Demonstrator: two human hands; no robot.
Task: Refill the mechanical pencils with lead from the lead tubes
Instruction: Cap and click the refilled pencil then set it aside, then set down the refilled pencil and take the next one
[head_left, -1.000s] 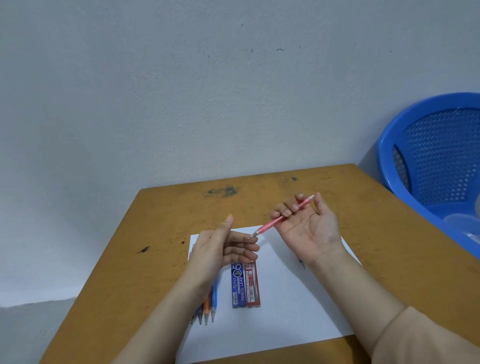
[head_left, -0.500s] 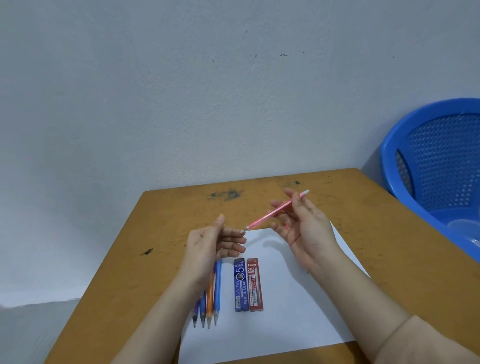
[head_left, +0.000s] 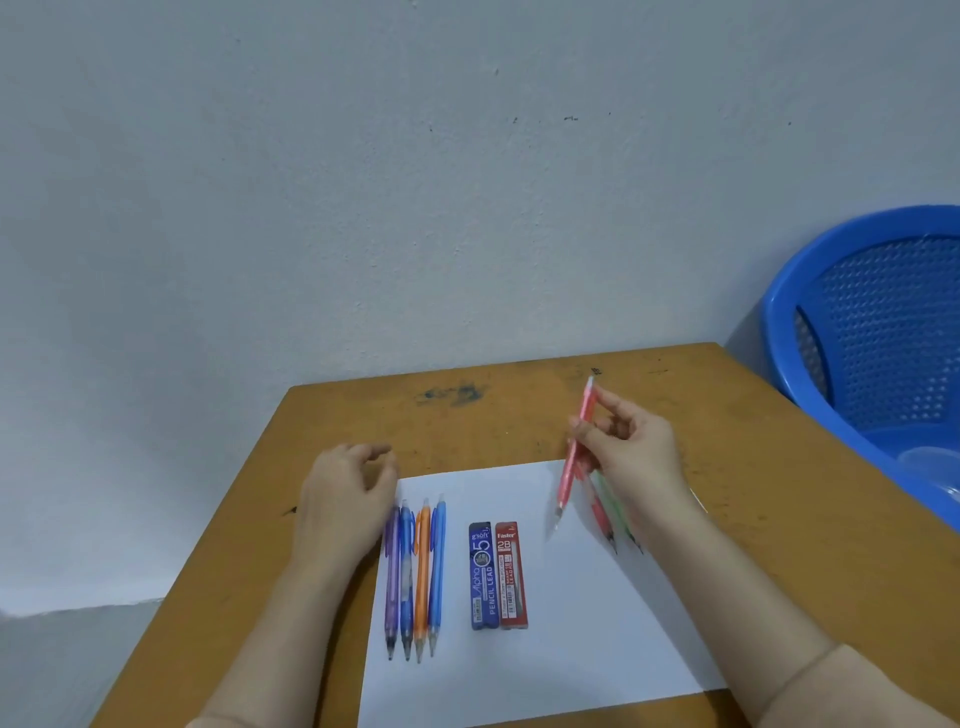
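Right hand pinches the pink pencil tip-down, left hand loosely curled and empty; likely next, uncapping it and fetching 1 lead tube.

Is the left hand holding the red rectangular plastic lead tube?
No, the red rectangular plastic lead tube lies on the white paper sheet beside the blue lead tube, apart from the left hand.
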